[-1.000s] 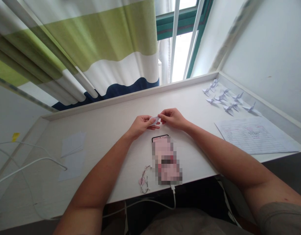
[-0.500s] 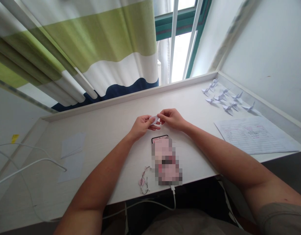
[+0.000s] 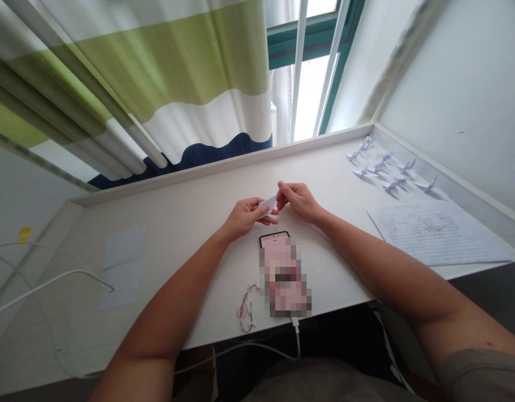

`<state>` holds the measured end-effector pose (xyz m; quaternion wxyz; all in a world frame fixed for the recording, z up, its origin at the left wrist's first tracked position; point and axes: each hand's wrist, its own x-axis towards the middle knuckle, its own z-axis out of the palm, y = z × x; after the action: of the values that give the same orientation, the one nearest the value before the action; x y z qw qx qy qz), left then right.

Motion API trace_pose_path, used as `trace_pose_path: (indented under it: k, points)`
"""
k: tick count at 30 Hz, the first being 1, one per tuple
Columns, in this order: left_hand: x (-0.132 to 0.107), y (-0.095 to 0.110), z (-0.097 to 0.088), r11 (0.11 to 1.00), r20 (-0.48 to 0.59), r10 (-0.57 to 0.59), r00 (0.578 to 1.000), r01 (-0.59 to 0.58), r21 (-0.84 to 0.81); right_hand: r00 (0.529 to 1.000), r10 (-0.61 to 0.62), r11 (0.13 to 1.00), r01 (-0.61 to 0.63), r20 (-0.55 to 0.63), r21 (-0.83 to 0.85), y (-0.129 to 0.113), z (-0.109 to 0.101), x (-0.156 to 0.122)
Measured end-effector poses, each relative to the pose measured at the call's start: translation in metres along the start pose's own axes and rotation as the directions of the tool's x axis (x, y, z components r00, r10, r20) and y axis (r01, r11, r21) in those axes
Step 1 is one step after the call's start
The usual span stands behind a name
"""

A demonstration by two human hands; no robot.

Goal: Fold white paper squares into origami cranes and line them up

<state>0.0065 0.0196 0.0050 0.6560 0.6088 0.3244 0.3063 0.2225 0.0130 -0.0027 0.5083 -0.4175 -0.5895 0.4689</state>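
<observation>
Above the middle of the desk, a small piece of folded white paper (image 3: 266,207) is pinched between the thumb and fingers of my left hand (image 3: 243,216). My right hand (image 3: 298,200) is at the paper's right corner, its fingers curled and closed against that edge; the exact contact is partly hidden. Below both hands lies a phone (image 3: 275,240) with a pink, blurred screen and a white cable (image 3: 297,329) plugged into its lower end. A beaded strap with a pink charm (image 3: 241,311) rests on its left.
Several white paper cranes (image 3: 380,166) stand at the back right of the white desk (image 3: 190,192). In front of them is a lined, written-on sheet (image 3: 433,231). Loose white paper pieces (image 3: 123,248) lie at left, near white cables (image 3: 73,273). A raised rim borders the desk's back.
My right hand has shifted slightly right and up, its index finger now higher. More of the folded paper shows between my hands. The phone, cranes and sheets stay where they were.
</observation>
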Motion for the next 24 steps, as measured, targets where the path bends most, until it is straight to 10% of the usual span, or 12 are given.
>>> trace_pose_path:
  k: [24]
  points:
    - [0.004,-0.011,0.009,0.995,-0.059,0.04,0.997,-0.045,-0.093,0.997,-0.064,0.998,0.064,0.044,0.007,0.009,0.017,0.0]
